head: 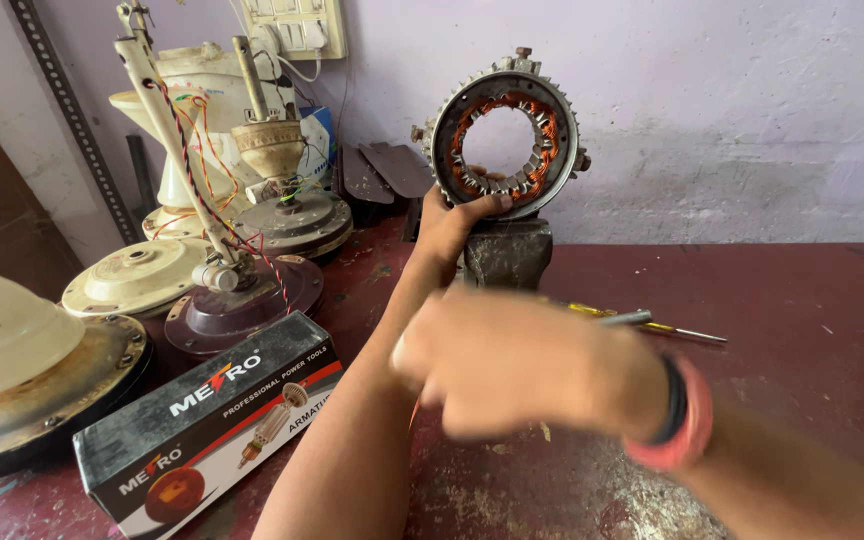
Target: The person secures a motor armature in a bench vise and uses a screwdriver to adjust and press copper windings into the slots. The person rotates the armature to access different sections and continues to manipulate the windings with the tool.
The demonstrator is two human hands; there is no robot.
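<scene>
The left hand's fingers (482, 205) curl over the lower left rim of a round motor stator (504, 130), thumb side towards the camera, gripping it; the ring stands upright on edge, its copper windings lining the open centre, which faces the camera. The left hand (449, 232) reaches up to it from below, forearm running back towards the viewer. The stator's bottom edge sits on the top of a dark metal vise (508, 252), which stands on the red bench (812, 330) by the wall.

The right hand (512, 372) is blurred, low and in front of the vise, well apart from the stator; its fingers look loosely curled, but whether they hold anything I cannot tell. A red band and a black one circle its wrist.

Behind that hand a yellow-handled screwdriver (652, 325) lies flat on the bench. To the left lies a long black, white and red cardboard box (212, 425), and beyond it several cream and brown ceiling fan motors (142, 275), some with red wires trailing.
</scene>
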